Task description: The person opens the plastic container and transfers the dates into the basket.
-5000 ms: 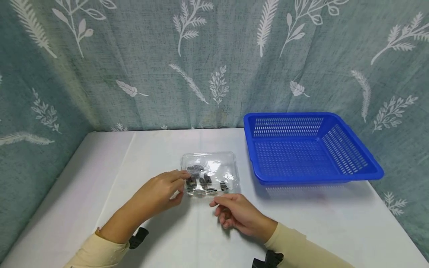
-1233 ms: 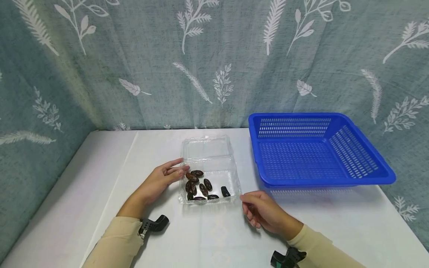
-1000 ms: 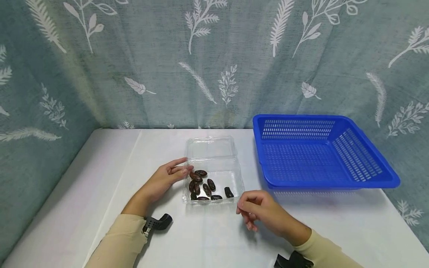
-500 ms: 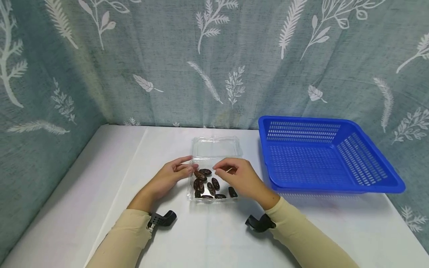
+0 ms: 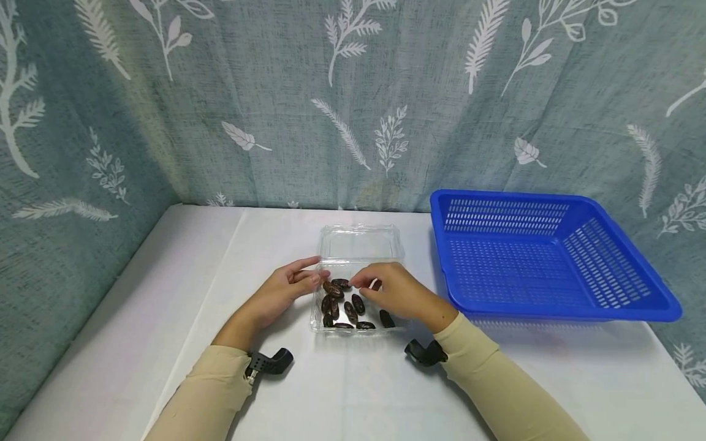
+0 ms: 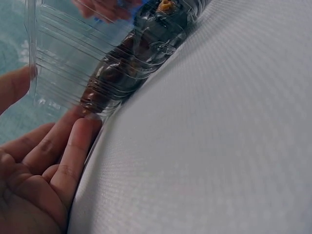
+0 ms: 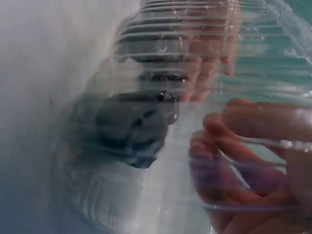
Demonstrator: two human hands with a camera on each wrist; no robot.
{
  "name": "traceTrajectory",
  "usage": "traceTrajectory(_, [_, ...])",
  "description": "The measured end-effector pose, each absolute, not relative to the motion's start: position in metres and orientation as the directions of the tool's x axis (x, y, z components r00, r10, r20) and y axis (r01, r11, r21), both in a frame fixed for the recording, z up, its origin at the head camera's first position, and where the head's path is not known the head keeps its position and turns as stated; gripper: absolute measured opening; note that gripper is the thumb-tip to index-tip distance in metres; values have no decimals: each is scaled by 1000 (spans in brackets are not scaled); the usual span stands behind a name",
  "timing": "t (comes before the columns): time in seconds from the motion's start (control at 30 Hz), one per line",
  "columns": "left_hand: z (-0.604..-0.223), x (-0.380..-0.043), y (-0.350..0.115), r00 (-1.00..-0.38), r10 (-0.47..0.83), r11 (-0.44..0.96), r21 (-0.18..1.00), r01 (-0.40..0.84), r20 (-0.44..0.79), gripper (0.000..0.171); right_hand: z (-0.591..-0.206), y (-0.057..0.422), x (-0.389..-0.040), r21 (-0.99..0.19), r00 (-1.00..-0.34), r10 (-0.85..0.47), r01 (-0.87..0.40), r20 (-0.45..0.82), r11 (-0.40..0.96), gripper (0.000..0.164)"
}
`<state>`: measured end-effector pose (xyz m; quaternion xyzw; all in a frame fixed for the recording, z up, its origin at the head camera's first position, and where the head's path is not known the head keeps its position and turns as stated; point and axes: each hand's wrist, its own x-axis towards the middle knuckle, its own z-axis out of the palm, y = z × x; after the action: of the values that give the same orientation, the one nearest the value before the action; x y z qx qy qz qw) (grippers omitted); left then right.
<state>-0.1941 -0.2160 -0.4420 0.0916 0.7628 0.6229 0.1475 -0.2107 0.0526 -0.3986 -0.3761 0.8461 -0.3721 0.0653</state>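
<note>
A white counter [image 5: 342, 392] is spreading from the person's side to the far edge, and a grey-green curtain [image 5: 265, 110] with white leaves is hanging behind it and turning along the left side. On the counter, between the two hands, a clear plastic box [image 5: 372, 310] is lying flat and opening upward, its front edge facing the person. As the head view is showing it, the lower half's longer side is running left to right, while the lid [image 5: 361, 242] is lying folded back toward the curtain. Inside, dark brown dates [image 5: 350, 312] are gathering mostly at the left; several are pointing roughly front to back, and a few are lying crosswise, two of those along the front edge. Nearest the person, tan sleeves [image 5: 204, 392] are reaching in from both sides, each carrying a black wrist camera [image 5: 427, 353]. The left hand [image 5: 284, 291] is staying ungripped, its fingers extending and touching the box's left side. The right hand [image 5: 397, 291] is leaning over the box's right rear part and hiding some of it; its fingers are curving loosely with gaps showing between them, and whether a fingertip is touching a date cannot be told. Farther right, a blue basket [image 5: 557, 312] is standing near the box but apart from it, close to the curtain.
</note>
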Motion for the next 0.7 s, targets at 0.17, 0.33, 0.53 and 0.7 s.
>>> traceTrajectory(0.17, [-440,-194,-216,-940,322,208,977,-42,-109,60,-400,51,-211,-614,-684,-722,-616,106,493,25])
traceTrajectory(0.33, [-439,-194,-215,-942,317,208,977,-47,-113,60,-400,50,-208,-514,-677,-733,-652,64,557,30])
traceTrajectory(0.53, [-439,-193,-215,-942,314,224,973,-49,-119,60,-402,49,-205,-445,-674,-738,-672,37,592,36])
traceTrajectory(0.7, [-440,-193,-215,-942,315,213,976,-47,-114,60,-402,49,-204,-420,-664,-747,-689,39,591,37])
